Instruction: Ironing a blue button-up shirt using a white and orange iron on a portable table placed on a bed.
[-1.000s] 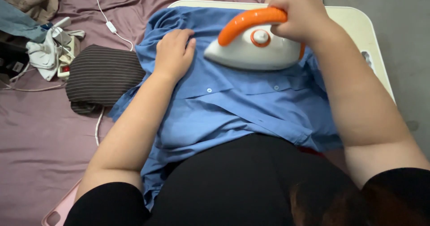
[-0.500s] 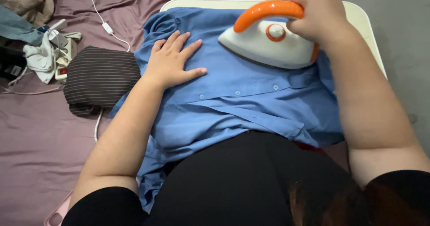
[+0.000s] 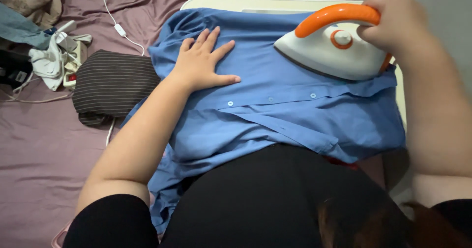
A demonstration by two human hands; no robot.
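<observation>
- A bed covered in a mauve-purple sheet (image 3: 34, 144) fills the left side of the view, and a small white surface (image 3: 231, 3) with rounded corners stands on it in front of the person.
- A blue button-up shirt (image 3: 275, 110) is spread over the surface, its row of small buttons running across the middle; its lower edge hangs over the near side against the person's black clothing.
- The left hand (image 3: 201, 63) lies palm down on the left part of the shirt, fingers (image 3: 212, 35) spread flat and open, gripping nothing, just pressing the cloth.
- The right hand (image 3: 396, 21) is closed around the rear end of the orange handle of a white iron (image 3: 327, 53), the fingers wrapped over the handle.
- The iron sits on the right part of the shirt, its pointed nose aimed left toward the left hand but well apart from it; an orange-ringed dial shows under the handle.
- A dark striped cushion (image 3: 113, 85) lies on the bed just beside the shirt's left edge.
- A white cord (image 3: 118, 26) with an inline switch trails across the sheet above the cushion.
- Crumpled cloths and a white power strip (image 3: 71, 61) lie in a heap near the far left corner.
</observation>
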